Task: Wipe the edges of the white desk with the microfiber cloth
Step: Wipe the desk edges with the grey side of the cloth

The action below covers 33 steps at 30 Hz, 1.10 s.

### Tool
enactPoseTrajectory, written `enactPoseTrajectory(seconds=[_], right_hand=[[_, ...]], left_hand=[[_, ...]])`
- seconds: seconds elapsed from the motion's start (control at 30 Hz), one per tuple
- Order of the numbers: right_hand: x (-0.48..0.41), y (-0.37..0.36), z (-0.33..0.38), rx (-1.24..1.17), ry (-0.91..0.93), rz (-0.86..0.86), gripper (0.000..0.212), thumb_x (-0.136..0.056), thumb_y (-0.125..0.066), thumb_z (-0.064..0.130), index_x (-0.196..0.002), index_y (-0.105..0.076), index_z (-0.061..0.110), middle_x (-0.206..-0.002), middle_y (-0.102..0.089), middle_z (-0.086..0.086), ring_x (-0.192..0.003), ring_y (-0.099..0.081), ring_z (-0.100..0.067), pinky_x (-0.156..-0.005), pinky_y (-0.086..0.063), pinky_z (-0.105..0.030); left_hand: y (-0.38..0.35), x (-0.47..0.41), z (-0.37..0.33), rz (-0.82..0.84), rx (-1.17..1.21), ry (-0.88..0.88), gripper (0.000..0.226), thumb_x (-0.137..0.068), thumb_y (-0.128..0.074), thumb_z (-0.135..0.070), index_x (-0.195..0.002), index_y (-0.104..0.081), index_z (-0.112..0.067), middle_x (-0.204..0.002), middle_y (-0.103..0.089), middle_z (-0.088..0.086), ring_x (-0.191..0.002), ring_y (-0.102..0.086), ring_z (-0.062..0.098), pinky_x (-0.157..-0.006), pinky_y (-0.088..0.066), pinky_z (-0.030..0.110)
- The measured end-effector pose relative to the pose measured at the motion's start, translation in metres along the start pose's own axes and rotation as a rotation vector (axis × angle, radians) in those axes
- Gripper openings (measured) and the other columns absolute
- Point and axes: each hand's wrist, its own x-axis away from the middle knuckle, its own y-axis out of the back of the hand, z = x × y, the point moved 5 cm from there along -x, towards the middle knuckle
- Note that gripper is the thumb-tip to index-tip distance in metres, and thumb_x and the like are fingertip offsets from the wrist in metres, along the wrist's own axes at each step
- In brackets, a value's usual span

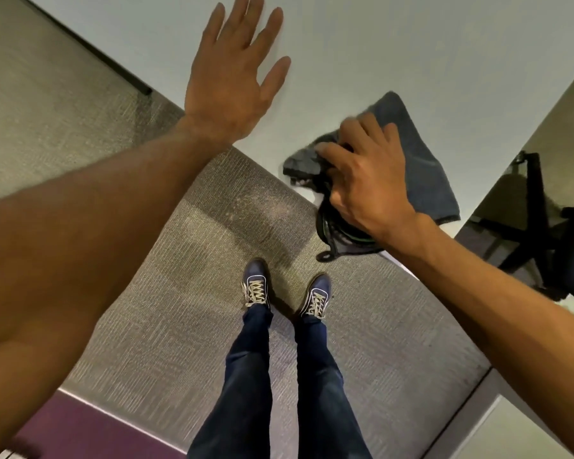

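The white desk (378, 48) fills the upper part of the head view, and its near edge runs diagonally from upper left to lower right. A dark grey-blue microfiber cloth (421, 154) lies bunched on the desk close to that edge. My right hand (362, 173) presses down on the cloth's left part with fingers curled into the fabric. My left hand (232, 71) rests flat on the desk, fingers spread, holding nothing, well to the left of the cloth.
A coil of black cable (338, 233) hangs just below the desk edge under my right hand. A black office chair (544, 226) stands at the right. My two blue shoes (256, 286) stand on the grey carpet (212, 293) below.
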Motion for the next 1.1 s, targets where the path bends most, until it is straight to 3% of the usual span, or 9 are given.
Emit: enactPoseTrajectory(seconds=[0.17,0.33,0.5,0.67,0.97,1.1], right_hand=[[0.000,0.004,-0.004,0.011,0.031,-0.009,0.029,-0.076,-0.053,0.009,-0.094,-0.075,0.005,-0.088,-0.064,-0.015,-0.080,-0.061,-0.036,-0.068,-0.037,-0.041],[-0.009,-0.002,-0.005,0.035,0.017,-0.012,0.027,-0.082,-0.057,0.015,-0.101,-0.076,0.009,-0.095,-0.064,-0.013,-0.086,-0.060,-0.035,-0.070,-0.039,-0.043],[0.018,0.003,-0.016,0.054,0.009,-0.023,0.023,-0.074,-0.070,0.004,-0.096,-0.075,0.007,-0.088,-0.063,-0.014,-0.080,-0.059,-0.035,-0.067,-0.037,-0.041],[-0.014,0.000,-0.008,0.073,0.026,-0.068,0.021,-0.075,-0.068,0.006,-0.095,-0.075,0.007,-0.090,-0.064,-0.014,-0.081,-0.060,-0.035,-0.069,-0.038,-0.041],[0.006,0.003,-0.009,0.048,0.049,-0.074,0.024,-0.070,-0.069,0.002,-0.093,-0.075,0.004,-0.087,-0.064,-0.017,-0.078,-0.060,-0.035,-0.068,-0.040,-0.041],[-0.017,-0.001,-0.001,0.044,0.054,-0.110,0.025,-0.078,-0.056,0.011,-0.093,-0.076,0.005,-0.089,-0.064,-0.016,-0.081,-0.061,-0.036,-0.069,-0.041,-0.042]], left_hand=[[-0.002,0.001,-0.002,0.007,-0.007,0.015,0.064,-0.108,-0.009,-0.055,-0.162,-0.014,-0.021,-0.170,-0.009,0.007,-0.157,-0.004,0.020,-0.127,-0.007,0.042],[0.001,0.001,0.000,-0.011,0.023,0.011,0.065,-0.108,-0.011,-0.056,-0.161,-0.021,-0.020,-0.168,-0.017,0.008,-0.157,-0.010,0.020,-0.127,-0.010,0.042],[0.002,0.003,-0.001,0.004,0.038,0.023,0.064,-0.108,-0.014,-0.054,-0.161,-0.020,-0.019,-0.169,-0.015,0.008,-0.157,-0.008,0.020,-0.127,-0.008,0.043],[0.004,0.002,-0.002,0.004,0.012,0.021,0.065,-0.108,-0.011,-0.056,-0.161,-0.019,-0.019,-0.169,-0.015,0.007,-0.157,-0.008,0.020,-0.127,-0.008,0.042],[0.002,0.002,-0.002,0.007,0.015,0.024,0.065,-0.108,-0.011,-0.055,-0.162,-0.018,-0.020,-0.169,-0.012,0.008,-0.157,-0.006,0.020,-0.127,-0.007,0.042],[0.002,0.001,-0.001,-0.012,0.031,0.022,0.065,-0.107,-0.013,-0.055,-0.161,-0.022,-0.018,-0.168,-0.017,0.009,-0.157,-0.010,0.021,-0.127,-0.008,0.042]])
